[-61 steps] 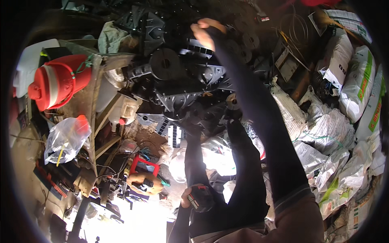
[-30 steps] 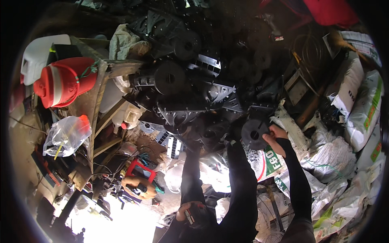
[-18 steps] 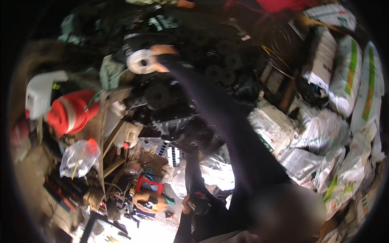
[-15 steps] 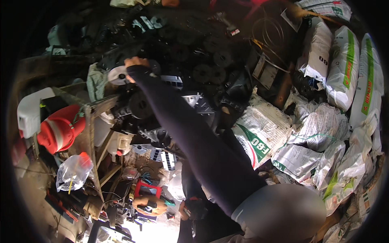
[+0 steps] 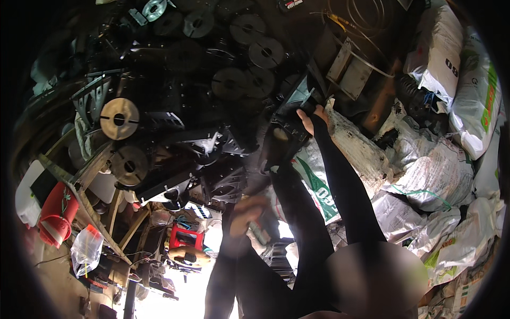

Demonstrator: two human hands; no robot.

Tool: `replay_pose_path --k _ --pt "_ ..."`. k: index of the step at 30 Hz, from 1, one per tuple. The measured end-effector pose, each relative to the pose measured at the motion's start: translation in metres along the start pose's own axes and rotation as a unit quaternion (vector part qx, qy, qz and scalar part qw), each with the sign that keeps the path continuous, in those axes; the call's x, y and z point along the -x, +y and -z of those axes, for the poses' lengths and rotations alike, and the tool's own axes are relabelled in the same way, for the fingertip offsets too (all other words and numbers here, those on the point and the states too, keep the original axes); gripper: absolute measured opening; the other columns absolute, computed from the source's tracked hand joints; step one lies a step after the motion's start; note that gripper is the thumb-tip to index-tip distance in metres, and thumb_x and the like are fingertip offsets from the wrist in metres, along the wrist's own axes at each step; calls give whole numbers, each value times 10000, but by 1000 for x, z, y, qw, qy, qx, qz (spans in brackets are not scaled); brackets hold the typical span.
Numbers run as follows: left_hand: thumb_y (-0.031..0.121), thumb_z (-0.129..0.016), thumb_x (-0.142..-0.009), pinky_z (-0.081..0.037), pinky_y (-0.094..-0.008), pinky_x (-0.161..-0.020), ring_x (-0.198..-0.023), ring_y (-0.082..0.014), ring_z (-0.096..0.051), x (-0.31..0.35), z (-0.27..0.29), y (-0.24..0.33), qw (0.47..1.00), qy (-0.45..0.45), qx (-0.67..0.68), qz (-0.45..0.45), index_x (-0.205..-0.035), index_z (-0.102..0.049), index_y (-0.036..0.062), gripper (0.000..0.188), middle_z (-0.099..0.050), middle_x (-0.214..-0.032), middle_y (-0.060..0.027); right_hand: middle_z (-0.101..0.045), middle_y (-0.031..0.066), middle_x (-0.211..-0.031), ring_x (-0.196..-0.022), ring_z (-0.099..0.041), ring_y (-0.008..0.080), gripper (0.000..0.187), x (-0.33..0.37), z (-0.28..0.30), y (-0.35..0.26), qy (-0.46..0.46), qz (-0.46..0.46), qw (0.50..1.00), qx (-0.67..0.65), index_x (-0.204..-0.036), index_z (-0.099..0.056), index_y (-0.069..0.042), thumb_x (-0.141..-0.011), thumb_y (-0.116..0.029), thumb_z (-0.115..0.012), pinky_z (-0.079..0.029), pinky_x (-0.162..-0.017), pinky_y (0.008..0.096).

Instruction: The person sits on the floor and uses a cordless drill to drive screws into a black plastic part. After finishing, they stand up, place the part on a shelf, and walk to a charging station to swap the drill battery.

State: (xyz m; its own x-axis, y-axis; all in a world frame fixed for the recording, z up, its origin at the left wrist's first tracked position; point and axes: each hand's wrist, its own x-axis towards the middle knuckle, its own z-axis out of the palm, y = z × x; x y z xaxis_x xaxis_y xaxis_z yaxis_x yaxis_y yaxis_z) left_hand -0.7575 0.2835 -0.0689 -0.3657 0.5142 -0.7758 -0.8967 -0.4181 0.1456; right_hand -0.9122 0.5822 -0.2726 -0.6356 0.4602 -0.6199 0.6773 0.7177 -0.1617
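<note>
My right hand (image 5: 313, 120) reaches forward with its fingers around the edge of a dark angular part (image 5: 298, 94), which has a shiny panel. Much of that part merges with the dark heap behind. My left hand (image 5: 247, 212), smeared by motion, is closer to me, above my lap. It grips a grey cylindrical thing (image 5: 259, 233) whose kind I cannot make out. Ahead and left of my hands, a pale slotted disc (image 5: 110, 121) with a central hole lies on the heap. A darker slotted disc (image 5: 129, 166) leans just below it.
More dark slotted discs (image 5: 266, 52) and black brackets (image 5: 226, 141) cover the ground ahead. White printed sacks (image 5: 433, 165) crowd the right side. At left stand a wooden frame (image 5: 95, 212) and a red container (image 5: 59, 215). A red frame (image 5: 186, 237) lies near a bright patch.
My right hand has left the pale disc and swung right to the dark angular part. My left hand has moved up and forward with the grey thing. The view has shifted.
</note>
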Motion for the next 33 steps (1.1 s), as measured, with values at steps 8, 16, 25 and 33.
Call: replay_pose_path --k 8,16,25,33 --pt "195 -577 -894 -481 -286 -837 -928 -188 -630 -113 -60 16 995 -13 -99 3 -1167 -613 -34 358 -674 -1015 -126 -657 176 -871 -856 -633 328 365 -46 -38 14 41 -17 992 -121 -852 -635 -51 -719 -358 -781 -488 -780 419" --pt "275 -496 -951 -476 -309 -890 -992 -210 -631 -75 -103 -7 995 -68 -72 -32 -1181 -584 -62 417 -660 -1071 -150 -622 213 -1168 -1080 -605 360 460 -61 19 -31 -42 -168 978 -115 -1057 -653 -23 -785 -385 -736 -476 -938 472" --pt "365 -485 -956 -515 -321 -849 -967 -213 -641 -62 -64 -22 991 29 97 84 -1185 -549 -40 470 -634 -1101 -146 -650 160 -997 -978 -634 361 253 -41 -19 -12 56 -120 978 -162 -770 -660 -85 -735 -316 -759 -505 -843 437" --pt "335 -657 -904 -471 -307 -861 -941 -168 -587 -55 -60 11 993 61 -88 50 -1240 -457 27 498 -592 -1071 -100 -542 112 -683 -645 -517 262 456 -62 -65 -2 16 -138 961 -240 -619 -488 -32 -784 -384 -726 -432 -668 418"
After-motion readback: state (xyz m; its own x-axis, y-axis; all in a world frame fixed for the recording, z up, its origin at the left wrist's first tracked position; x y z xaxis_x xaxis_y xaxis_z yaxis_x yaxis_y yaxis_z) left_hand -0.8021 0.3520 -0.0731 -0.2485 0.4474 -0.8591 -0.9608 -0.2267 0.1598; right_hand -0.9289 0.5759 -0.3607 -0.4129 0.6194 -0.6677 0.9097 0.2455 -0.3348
